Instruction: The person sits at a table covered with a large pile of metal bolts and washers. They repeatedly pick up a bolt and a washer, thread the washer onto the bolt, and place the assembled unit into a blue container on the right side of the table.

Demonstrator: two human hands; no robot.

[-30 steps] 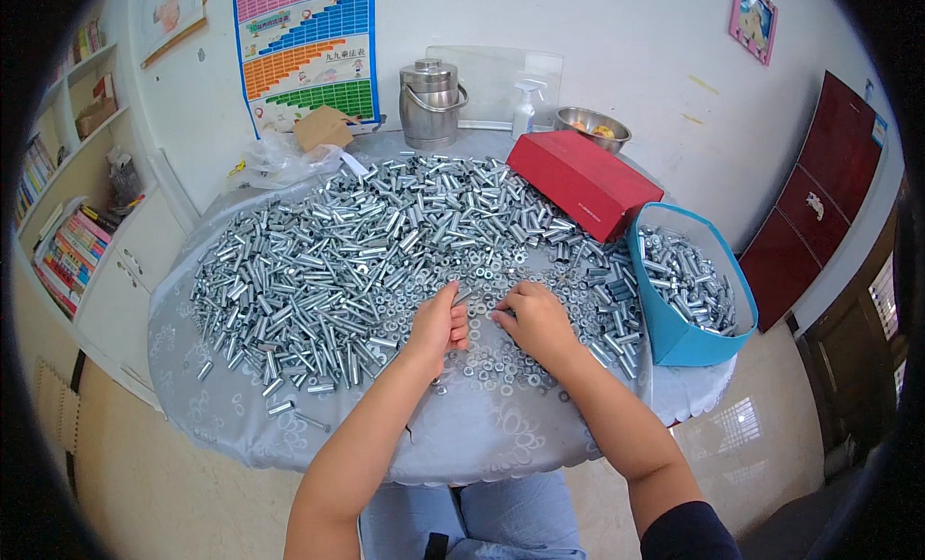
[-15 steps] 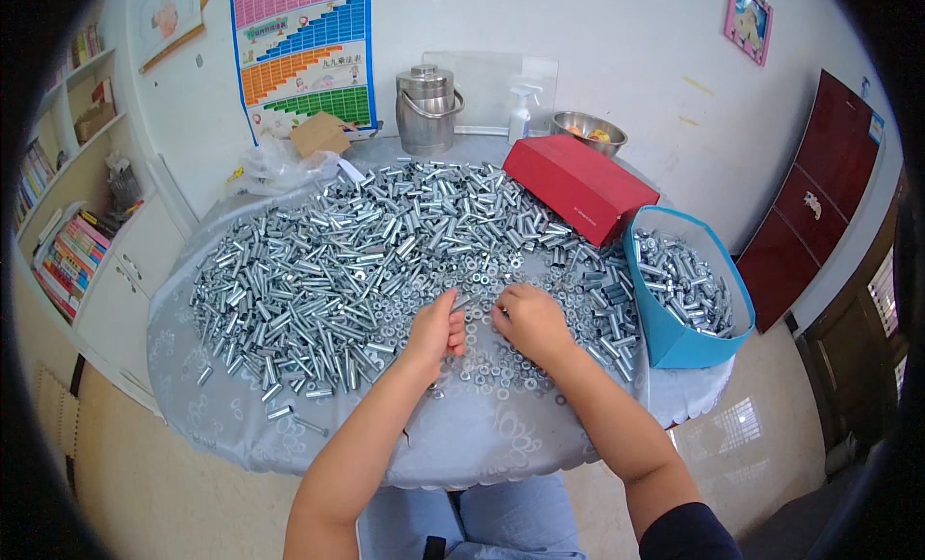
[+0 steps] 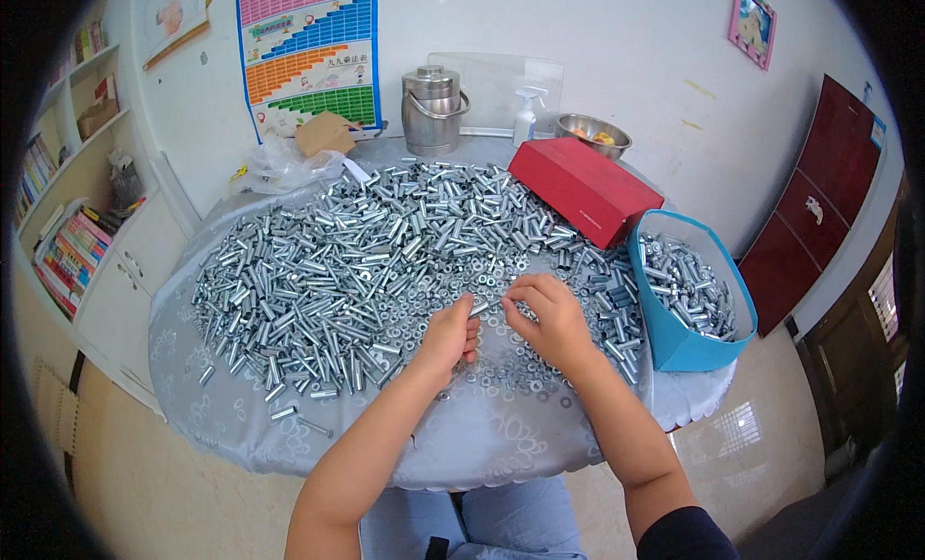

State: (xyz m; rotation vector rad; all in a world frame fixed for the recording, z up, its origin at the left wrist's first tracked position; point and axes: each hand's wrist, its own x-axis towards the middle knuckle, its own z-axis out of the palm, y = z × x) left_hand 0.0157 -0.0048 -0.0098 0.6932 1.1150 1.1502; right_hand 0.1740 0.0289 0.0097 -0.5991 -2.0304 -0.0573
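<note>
My left hand (image 3: 449, 334) is closed around a small silvery bolt (image 3: 481, 307), and its end pokes out past the thumb toward the right. Close to that end, my right hand (image 3: 547, 319) holds its thumb and forefinger tips together in a pinch. Whatever sits between those tips is too small to make out. Both hands hover over loose washers and nuts (image 3: 493, 369) scattered near the front of the table. Behind and left of them spreads a big heap of metal sleeves and bolts (image 3: 318, 280).
A blue fabric bin (image 3: 689, 356) full of metal sleeves stands at the right. Behind it lies a red box (image 3: 583, 189). Along the back are a steel pot (image 3: 432, 117), a spray bottle (image 3: 525, 117), a metal bowl (image 3: 617, 146) and a plastic bag (image 3: 284, 165). A grey cloth covers the table (image 3: 356, 442).
From curled over the washers, my right hand has opened out its thumb and forefinger and brought the tips to the bolt's end. My left hand keeps its grip on the bolt.
</note>
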